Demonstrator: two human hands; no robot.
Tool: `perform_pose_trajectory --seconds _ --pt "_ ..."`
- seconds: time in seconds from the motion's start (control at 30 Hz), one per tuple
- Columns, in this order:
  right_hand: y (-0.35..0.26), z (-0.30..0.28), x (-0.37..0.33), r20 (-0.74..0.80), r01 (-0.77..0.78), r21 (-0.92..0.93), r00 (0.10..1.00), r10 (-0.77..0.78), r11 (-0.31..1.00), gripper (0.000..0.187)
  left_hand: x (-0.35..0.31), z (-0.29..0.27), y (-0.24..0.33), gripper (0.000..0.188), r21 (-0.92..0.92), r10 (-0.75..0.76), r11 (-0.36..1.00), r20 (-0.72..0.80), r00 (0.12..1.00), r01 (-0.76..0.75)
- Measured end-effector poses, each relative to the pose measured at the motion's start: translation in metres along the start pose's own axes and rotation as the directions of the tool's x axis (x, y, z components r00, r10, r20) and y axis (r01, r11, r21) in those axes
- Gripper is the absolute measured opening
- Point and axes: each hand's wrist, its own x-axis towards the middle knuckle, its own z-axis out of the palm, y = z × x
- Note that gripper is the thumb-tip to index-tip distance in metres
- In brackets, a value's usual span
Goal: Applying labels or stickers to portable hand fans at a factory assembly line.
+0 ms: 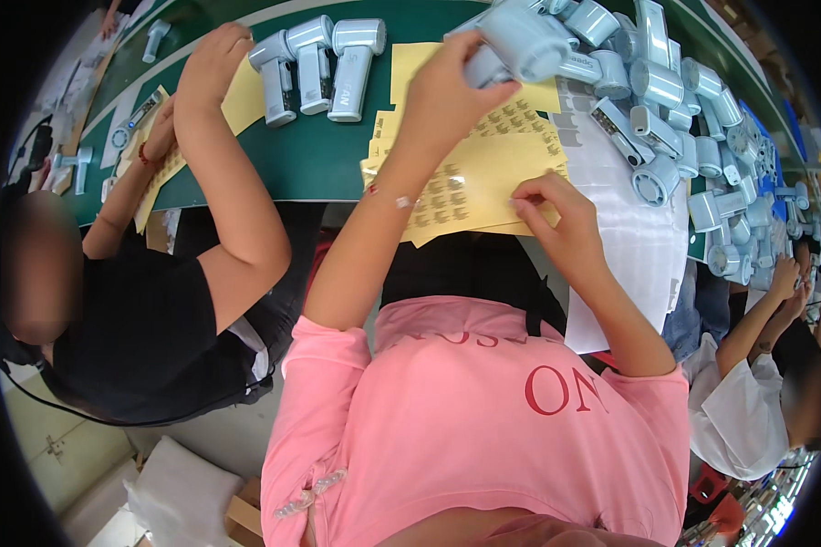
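My left hand (447,96) reaches to the far side of the table, its fingers and thumb closed round a light blue handheld fan (524,41), which is blurred. Below it lie overlapping yellow sticker sheets (493,169) printed with rows of small dark marks. My right hand (566,219) hovers at the right edge of these sheets, thumb and forefinger pinched together. Whatever is between those fingertips, if anything, is too small to make out. Left of my left hand, three handheld fans (354,68) stand side by side on the green table.
A large heap of light blue fans (657,82) covers the table's far right. White sheeting (625,246) hangs over the near edge beside my right forearm. At my left a co-worker in black (146,337) reaches over the table; another in white (739,410) works at the right.
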Motion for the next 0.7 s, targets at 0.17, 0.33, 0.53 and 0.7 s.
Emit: perform_pose_trajectory --seconds 0.17,0.33,0.53,0.7 --pt "0.003 -0.005 0.000 -0.077 -0.141 0.082 0.986 0.148 0.987 0.009 -0.042 -0.054 0.006 0.043 -0.666 -0.239 0.746 -0.260 0.935 0.006" --pt "-0.009 0.002 0.002 -0.250 -0.014 0.304 0.964 0.094 0.953 0.009 -0.107 -0.065 0.005 0.035 -0.798 -0.513 0.526 -0.023 0.858 0.293" --pt "-0.014 0.023 0.019 -0.050 -0.182 0.233 0.979 0.199 0.955 0.008 -0.109 -0.037 -0.007 0.054 -0.675 -0.502 0.545 0.213 0.838 0.498" --pt "-0.007 0.023 0.019 -0.106 -0.207 0.137 0.969 0.222 0.969 0.007 -0.099 -0.023 -0.008 0.064 -0.599 -0.475 0.581 0.301 0.827 0.552"
